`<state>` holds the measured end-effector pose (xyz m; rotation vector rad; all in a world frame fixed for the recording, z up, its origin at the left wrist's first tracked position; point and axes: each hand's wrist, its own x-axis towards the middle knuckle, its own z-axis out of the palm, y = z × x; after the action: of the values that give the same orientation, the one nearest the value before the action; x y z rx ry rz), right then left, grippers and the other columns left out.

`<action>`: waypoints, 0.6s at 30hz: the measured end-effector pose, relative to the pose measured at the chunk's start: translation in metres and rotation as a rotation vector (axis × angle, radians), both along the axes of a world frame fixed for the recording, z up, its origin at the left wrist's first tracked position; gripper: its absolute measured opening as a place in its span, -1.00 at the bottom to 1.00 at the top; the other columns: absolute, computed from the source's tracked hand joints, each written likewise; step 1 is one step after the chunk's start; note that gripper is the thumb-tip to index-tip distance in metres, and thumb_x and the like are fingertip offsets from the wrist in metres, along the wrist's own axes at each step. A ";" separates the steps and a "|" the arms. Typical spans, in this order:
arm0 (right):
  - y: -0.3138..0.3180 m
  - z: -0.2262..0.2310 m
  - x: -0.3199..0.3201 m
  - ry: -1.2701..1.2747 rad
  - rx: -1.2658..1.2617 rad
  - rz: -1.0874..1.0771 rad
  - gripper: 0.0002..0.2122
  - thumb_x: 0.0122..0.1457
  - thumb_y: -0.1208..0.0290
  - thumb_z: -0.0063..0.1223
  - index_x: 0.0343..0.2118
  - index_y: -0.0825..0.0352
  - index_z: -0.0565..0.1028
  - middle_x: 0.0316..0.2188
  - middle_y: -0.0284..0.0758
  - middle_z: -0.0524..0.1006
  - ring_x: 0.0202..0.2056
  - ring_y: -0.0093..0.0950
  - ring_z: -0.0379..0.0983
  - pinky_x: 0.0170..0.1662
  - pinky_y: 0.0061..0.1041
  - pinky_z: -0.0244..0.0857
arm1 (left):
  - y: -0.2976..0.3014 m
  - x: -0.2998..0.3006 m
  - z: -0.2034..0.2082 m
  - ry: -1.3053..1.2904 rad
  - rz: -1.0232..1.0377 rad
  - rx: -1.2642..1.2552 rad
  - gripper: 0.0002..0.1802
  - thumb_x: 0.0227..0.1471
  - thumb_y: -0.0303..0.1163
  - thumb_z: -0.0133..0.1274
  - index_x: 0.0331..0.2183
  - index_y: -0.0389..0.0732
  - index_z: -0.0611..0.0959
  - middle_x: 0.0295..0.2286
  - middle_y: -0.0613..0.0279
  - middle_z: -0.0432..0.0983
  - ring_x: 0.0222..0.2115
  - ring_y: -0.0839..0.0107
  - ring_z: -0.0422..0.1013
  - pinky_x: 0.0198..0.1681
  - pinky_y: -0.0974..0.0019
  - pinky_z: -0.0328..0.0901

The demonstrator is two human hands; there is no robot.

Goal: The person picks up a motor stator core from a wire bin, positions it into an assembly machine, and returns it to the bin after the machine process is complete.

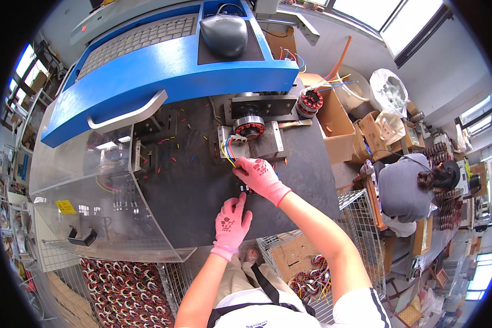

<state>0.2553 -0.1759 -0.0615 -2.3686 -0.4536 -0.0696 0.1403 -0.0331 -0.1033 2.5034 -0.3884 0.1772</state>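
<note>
A motor stator [250, 127] with red windings sits on the metal fixture under the blue console. From it hang several coloured wires [226, 148], yellow, blue and red. My right hand [261, 179], in a pink glove, is closed in a pinch at the lower ends of these wires. Just below, a small black block [245, 189] with white marks lies on the dark tabletop, partly hidden by my right hand. My left hand [232, 225], gloved in pink too, has its index finger stretched to that block and its thumb apart, with nothing held.
The blue console [169, 82] with keyboard and mouse overhangs the back. A clear plastic guard [93, 186] stands at the left. Another stator [310, 102] is at the back right, beside a cardboard box [335, 127]. Small coloured pieces dot the table. A person [407, 186] sits farther right.
</note>
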 end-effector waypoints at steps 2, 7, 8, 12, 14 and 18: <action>-0.001 0.002 -0.006 0.017 0.017 -0.034 -0.83 0.08 0.29 0.11 -0.37 0.27 0.46 -0.50 -0.19 0.53 -0.42 -0.20 0.50 -0.36 -0.30 0.36 | 0.004 -0.012 0.011 0.102 0.023 -0.219 -0.37 -0.04 -0.27 0.14 0.09 -0.17 0.41 -0.16 0.13 0.35 -0.32 0.29 0.42 -0.30 0.22 0.37; 0.045 0.075 -0.076 0.524 0.452 0.068 -0.65 0.02 0.28 0.23 -0.15 0.34 0.52 -0.38 -0.31 0.57 -0.44 -0.56 0.53 -0.33 -0.53 0.43 | 0.031 -0.071 0.032 0.409 -0.021 -0.293 -0.41 -0.01 -0.24 0.13 0.06 -0.19 0.43 -0.19 0.11 0.41 -0.36 0.28 0.43 -0.28 0.23 0.37; 0.059 0.061 -0.094 0.491 0.432 0.270 -0.51 -0.01 0.21 0.26 -0.03 0.35 0.47 -0.23 -0.23 0.56 -0.23 -0.49 0.53 -0.15 -0.46 0.42 | 0.033 -0.083 0.026 0.535 -0.070 -0.175 -0.42 -0.01 -0.23 0.12 0.06 -0.18 0.44 -0.18 0.09 0.43 -0.33 0.25 0.44 -0.24 0.20 0.36; 0.147 0.026 -0.157 0.522 0.410 0.523 -0.54 0.15 0.10 0.02 -0.01 0.36 0.43 -0.13 -0.13 0.52 -0.05 -0.23 0.44 0.01 -0.32 0.30 | 0.034 -0.120 0.002 0.541 -0.261 -0.207 -0.42 0.04 -0.34 0.02 0.11 -0.24 0.36 0.04 0.01 0.31 0.07 0.15 0.26 0.10 0.19 0.18; 0.162 0.021 -0.168 0.567 0.522 0.441 -0.64 0.20 0.17 -0.05 -0.07 0.31 0.46 -0.19 -0.19 0.54 -0.08 -0.25 0.45 -0.02 -0.33 0.30 | 0.052 -0.141 0.000 0.424 -0.301 -0.116 -0.46 0.05 -0.33 0.02 0.08 -0.26 0.39 -0.08 0.02 0.38 -0.08 0.17 0.37 0.03 0.24 0.25; 0.092 0.027 -0.173 0.459 0.426 0.319 -0.67 0.22 0.17 -0.06 -0.09 0.29 0.47 -0.20 -0.22 0.55 -0.12 -0.33 0.47 -0.01 -0.38 0.29 | 0.086 -0.176 0.037 0.595 -0.006 -0.240 -0.48 0.04 -0.32 0.08 0.04 -0.27 0.44 -0.23 0.07 0.45 -0.26 0.24 0.46 -0.15 0.29 0.35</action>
<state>0.0821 -0.0836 -0.0343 -1.7966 -0.5218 0.4695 -0.0353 0.0524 -0.0660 2.1837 -0.1170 -0.4875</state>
